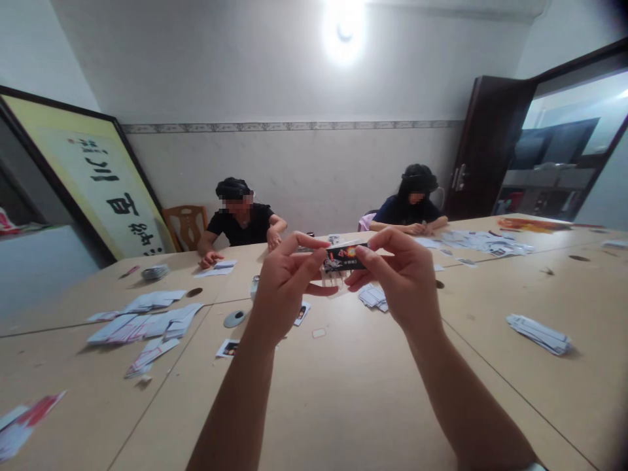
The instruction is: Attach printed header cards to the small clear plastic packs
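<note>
Raised above the table in front of me is a small packet with a black printed card and a clear wrapper below it. My left hand pinches its left end between thumb and fingers. At the other end, my right hand is closed on it the same way, its thumb across the black face. What sits inside the clear part is too small to tell. Below the hands, a small white label and a printed photo card lie on the tabletop.
Stacks of white papers lie at the left, and another bundle at the right. A paper pile is near the far right edge. Two people sit across the table. A round grey disc lies left of centre.
</note>
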Action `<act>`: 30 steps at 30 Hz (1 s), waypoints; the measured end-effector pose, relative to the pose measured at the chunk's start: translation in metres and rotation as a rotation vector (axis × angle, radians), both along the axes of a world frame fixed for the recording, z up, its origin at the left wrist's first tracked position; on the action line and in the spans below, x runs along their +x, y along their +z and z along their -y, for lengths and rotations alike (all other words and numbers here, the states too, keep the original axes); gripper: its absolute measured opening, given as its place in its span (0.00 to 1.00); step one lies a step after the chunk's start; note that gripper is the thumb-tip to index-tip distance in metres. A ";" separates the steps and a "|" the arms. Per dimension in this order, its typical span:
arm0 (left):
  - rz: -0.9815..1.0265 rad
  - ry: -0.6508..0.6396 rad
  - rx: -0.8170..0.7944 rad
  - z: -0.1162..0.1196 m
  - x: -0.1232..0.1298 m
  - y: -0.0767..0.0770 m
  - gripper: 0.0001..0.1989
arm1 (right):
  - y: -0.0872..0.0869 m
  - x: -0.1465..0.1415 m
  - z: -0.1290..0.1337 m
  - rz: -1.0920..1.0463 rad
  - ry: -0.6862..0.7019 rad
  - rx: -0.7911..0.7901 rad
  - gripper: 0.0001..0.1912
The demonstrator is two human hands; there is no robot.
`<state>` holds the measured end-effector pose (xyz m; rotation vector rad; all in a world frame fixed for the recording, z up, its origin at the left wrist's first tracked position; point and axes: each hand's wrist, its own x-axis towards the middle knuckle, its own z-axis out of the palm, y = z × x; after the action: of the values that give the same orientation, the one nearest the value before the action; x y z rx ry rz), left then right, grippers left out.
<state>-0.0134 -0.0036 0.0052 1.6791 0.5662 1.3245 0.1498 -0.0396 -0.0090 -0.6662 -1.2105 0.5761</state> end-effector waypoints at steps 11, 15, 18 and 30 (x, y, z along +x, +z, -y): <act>-0.009 -0.021 -0.005 0.006 -0.002 0.004 0.15 | 0.005 0.009 0.007 0.051 -0.065 -0.027 0.11; -0.017 0.004 0.020 0.012 -0.002 0.005 0.14 | 0.006 0.010 0.008 0.110 -0.165 0.023 0.14; -0.009 0.011 0.030 0.017 -0.002 0.005 0.13 | 0.007 0.011 0.010 0.114 -0.197 0.053 0.14; -0.014 0.046 0.040 0.028 0.001 0.006 0.13 | 0.008 0.009 0.014 0.072 -0.171 0.041 0.14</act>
<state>-0.0121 -0.0318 0.0114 1.7179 0.5938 1.3660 0.1583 -0.0537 -0.0008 -0.7527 -1.2154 0.3867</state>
